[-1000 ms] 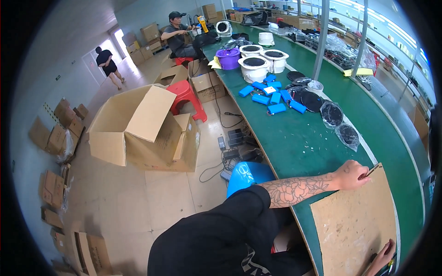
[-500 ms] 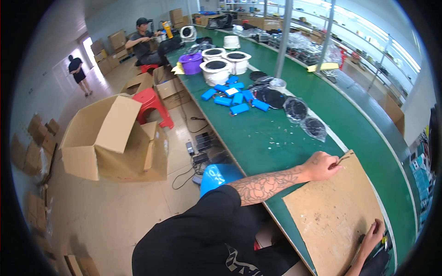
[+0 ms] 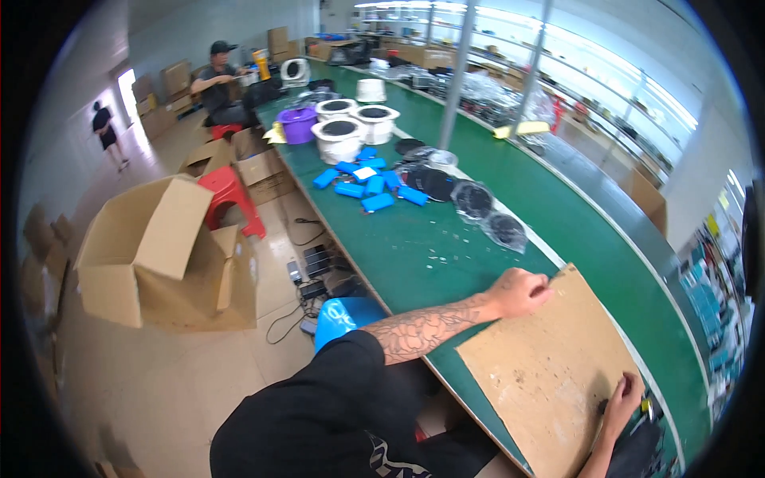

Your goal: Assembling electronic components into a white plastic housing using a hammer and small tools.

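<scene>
A worn brown board (image 3: 542, 362), marked with pale scuffs and small specks, lies on the green workbench in front of me. My left hand (image 3: 519, 293) is closed over the far left edge of this board, fingers bunched near its far corner. Whatever is pinched there is too small to make out. At the board's right edge, my right hand (image 3: 624, 400) has its fingers curled together. Its fingertips are partly hidden, and I cannot make out what they hold. A small yellow-and-black item (image 3: 649, 409) lies just beyond the right hand.
Blue wrapped packs (image 3: 374, 185), black discs in clear film (image 3: 474, 201), white round housings (image 3: 339, 142) and a purple tub (image 3: 297, 125) occupy the bench (image 3: 410, 255) farther off. A large carton (image 3: 151, 255) and a red stool (image 3: 231, 199) stand left. A co-worker (image 3: 217, 88) sits beyond.
The whole view has shifted, so bench and board appear farther left. A thin dark piece showing at my left fingertips before is no longer distinct. Both hands stay at the board's edges.
</scene>
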Tool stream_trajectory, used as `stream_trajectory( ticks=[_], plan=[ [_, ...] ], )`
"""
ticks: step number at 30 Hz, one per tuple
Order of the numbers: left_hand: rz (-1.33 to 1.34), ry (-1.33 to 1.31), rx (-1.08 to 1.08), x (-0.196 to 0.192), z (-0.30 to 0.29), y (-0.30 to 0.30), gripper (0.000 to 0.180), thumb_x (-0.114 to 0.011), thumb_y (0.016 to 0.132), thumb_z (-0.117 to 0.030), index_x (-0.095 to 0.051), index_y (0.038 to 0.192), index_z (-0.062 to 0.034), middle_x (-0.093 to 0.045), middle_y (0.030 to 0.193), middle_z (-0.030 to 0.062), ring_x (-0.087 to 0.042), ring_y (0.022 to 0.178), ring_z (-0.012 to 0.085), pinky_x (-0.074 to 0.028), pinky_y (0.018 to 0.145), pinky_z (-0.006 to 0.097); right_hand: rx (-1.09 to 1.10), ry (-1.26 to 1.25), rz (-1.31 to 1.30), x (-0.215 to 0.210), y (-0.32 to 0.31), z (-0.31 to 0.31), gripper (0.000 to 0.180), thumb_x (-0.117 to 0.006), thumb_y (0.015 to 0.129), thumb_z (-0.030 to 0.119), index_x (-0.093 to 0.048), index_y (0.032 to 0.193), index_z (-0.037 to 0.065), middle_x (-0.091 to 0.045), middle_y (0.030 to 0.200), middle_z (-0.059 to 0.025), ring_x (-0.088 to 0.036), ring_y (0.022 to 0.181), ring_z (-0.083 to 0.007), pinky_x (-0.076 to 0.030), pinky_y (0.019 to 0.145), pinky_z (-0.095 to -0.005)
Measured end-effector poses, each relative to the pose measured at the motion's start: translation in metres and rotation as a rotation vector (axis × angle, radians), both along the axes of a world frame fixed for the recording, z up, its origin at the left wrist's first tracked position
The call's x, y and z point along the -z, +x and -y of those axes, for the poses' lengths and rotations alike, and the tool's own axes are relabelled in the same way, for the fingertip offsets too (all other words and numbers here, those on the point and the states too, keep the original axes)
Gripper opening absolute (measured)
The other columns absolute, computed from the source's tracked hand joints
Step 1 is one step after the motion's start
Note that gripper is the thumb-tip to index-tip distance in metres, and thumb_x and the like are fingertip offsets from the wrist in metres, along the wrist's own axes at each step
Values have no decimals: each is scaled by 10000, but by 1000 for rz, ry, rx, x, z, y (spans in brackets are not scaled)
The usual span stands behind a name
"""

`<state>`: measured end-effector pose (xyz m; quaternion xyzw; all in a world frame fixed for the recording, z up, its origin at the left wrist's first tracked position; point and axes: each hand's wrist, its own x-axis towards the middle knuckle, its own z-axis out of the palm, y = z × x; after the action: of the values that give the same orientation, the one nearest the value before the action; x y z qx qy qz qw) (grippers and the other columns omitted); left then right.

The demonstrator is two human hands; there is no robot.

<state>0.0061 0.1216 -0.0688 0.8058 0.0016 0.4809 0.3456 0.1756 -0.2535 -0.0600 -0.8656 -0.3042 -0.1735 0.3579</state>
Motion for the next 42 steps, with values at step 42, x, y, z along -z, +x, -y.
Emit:
stream_trajectory(
  ticks=[42],
  plan=[
    [-26, -1, 18, -6, 1, -11, 229, -682, 876, -149, -592, 716, -13, -616, 585, 114, -600, 490, 259, -449, 476, 355, -43, 122, 81, -2, -9, -16, 95, -571, 925, 23, -643, 967, -25, -607, 808, -58, -552, 707, -119, -451, 653, -265]
  ],
)
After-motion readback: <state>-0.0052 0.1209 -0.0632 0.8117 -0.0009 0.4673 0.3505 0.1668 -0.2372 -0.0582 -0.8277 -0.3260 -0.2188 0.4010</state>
